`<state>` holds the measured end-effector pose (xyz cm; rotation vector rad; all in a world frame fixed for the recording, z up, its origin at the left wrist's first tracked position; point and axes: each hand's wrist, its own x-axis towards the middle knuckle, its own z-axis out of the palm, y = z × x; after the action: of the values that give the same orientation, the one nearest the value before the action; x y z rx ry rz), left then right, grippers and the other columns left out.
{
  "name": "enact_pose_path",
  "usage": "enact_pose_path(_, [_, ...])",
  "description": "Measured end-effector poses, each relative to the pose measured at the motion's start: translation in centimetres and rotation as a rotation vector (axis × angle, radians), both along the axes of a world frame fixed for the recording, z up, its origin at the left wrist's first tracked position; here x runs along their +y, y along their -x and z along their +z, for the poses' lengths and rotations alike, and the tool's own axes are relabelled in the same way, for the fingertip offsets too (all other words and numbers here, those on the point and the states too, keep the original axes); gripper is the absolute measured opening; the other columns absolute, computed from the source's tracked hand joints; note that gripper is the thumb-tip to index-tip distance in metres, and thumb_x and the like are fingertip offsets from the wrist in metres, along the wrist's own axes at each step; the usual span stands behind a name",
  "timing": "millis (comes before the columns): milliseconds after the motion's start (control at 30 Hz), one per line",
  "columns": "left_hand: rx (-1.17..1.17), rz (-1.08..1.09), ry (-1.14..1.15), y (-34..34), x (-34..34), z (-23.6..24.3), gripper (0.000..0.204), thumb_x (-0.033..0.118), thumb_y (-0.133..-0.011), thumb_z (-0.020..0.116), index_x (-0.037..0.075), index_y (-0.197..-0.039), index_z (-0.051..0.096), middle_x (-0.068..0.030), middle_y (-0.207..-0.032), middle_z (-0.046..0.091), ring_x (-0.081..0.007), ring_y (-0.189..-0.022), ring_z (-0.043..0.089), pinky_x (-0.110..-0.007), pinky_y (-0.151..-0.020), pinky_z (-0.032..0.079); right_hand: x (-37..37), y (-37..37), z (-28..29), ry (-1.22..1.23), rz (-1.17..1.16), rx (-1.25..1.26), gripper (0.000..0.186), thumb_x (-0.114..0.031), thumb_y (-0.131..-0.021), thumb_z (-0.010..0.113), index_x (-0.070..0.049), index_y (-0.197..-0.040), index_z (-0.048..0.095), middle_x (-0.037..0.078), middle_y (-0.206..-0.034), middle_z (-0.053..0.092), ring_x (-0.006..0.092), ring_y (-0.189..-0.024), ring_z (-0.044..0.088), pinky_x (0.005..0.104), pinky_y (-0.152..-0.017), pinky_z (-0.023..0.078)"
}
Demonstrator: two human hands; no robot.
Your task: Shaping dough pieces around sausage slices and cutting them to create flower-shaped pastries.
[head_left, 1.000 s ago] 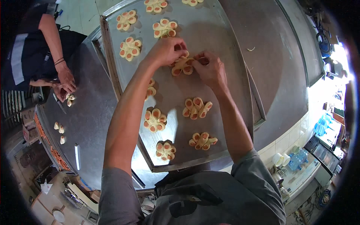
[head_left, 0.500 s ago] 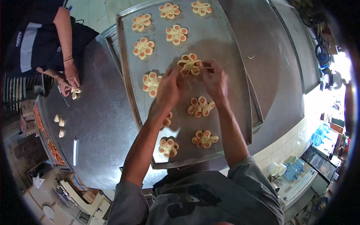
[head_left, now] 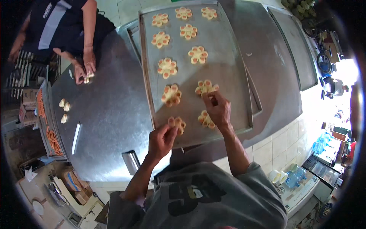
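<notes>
- My left grip (head_left: 161,141): thumb and fingers narrow; nearest-left dough flower (head_left: 178,122) right at the fingertips, its near-left side partly behind them. Can't tell if pinching.
- My right grip (head_left: 219,110): fingers curled, narrow, at near-right edge of right-hand dough flower (head_left: 204,87). Can't tell if dough is held.
- Both flowers lie on metal tray (head_left: 225,49), over counter (head_left: 110,95).
- Partly hidden dough flower (head_left: 205,119): just left of my right wrist.
</notes>
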<state>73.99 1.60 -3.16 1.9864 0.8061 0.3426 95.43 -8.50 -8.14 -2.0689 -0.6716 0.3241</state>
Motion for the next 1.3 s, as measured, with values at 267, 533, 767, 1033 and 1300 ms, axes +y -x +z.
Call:
enact_pose_path(267, [0.121, 0.431, 0.073, 19.7, -5.8, -6.9, 0.024, 0.017, -0.097, 0.068, 0.001, -0.081, 0.059, -0.0011, -0.065, 0.056, -0.0056, -0.06, 0.048, -0.025, -0.055, 0.04, -7.9, 13.7, -1.0, -0.242, 0.498, -0.226, 0.017, -0.015, -0.084, 0.074, -0.006, -0.074, 0.063, 0.01, -0.062, 0.06, 0.0275, -0.057, 0.063, 0.0396, -0.053, 0.051])
enact_pose_path(533, [0.181, 0.331, -0.324, 29.3, -5.0, -12.8, 0.029, 0.021, -0.086, 0.079, 0.003, -0.103, 0.064, -0.0115, -0.095, 0.065, -0.0273, -0.089, 0.063, -0.038, -0.078, 0.051, -8.6, 21.7, -2.1, -0.123, 0.841, -0.142, 0.009, -0.018, -0.083, 0.072, -0.011, -0.083, 0.069, 0.009, -0.075, 0.064, 0.0301, -0.068, 0.065, 0.0429, -0.056, 0.052])
enact_pose_path(767, [0.229, 0.471, 0.071, 29.5, -3.8, -10.4, 0.039, 0.034, -0.09, 0.071, 0.006, -0.116, 0.062, -0.0119, -0.096, 0.07, -0.03, -0.086, 0.07, -0.04, -0.079, 0.056, -5.7, 27.1, -2.7, 0.093, 0.786, -0.063, 0.013, -0.015, -0.086, 0.07, -0.009, -0.097, 0.069, 0.009, -0.085, 0.067, 0.0258, -0.077, 0.067, 0.0353, -0.06, 0.054])
enact_pose_path(1033, [0.144, 0.579, -0.35, 46.7, 3.9, -13.2, 0.028, 0.03, -0.088, 0.071, 0.004, -0.097, 0.07, -0.0143, -0.094, 0.068, -0.0357, -0.085, 0.067, -0.042, -0.078, 0.055, 0.8, 38.8, -6.6, 0.397, 0.592, -0.115, 0.052, -0.025, -0.082, 0.078, -0.004, -0.124, 0.058, 0.019, -0.112, 0.063, 0.0303, -0.097, 0.066, 0.0423, -0.081, 0.054])
enact_pose_path(1300, [-0.035, 0.75, -0.096, 63.8, 14.2, -12.4, 0.018, 0.019, -0.092, 0.068, 0.001, -0.094, 0.068, -0.0149, -0.087, 0.07, -0.0267, -0.076, 0.07, -0.036, -0.069, 0.056, 3.2, 46.2, -10.5, 0.495, 0.215, -0.219, 0.087, -0.039, -0.069, 0.086, 0.003, -0.133, 0.046, 0.022, -0.12, 0.055, 0.0369, -0.115, 0.056, 0.0472, -0.095, 0.047])
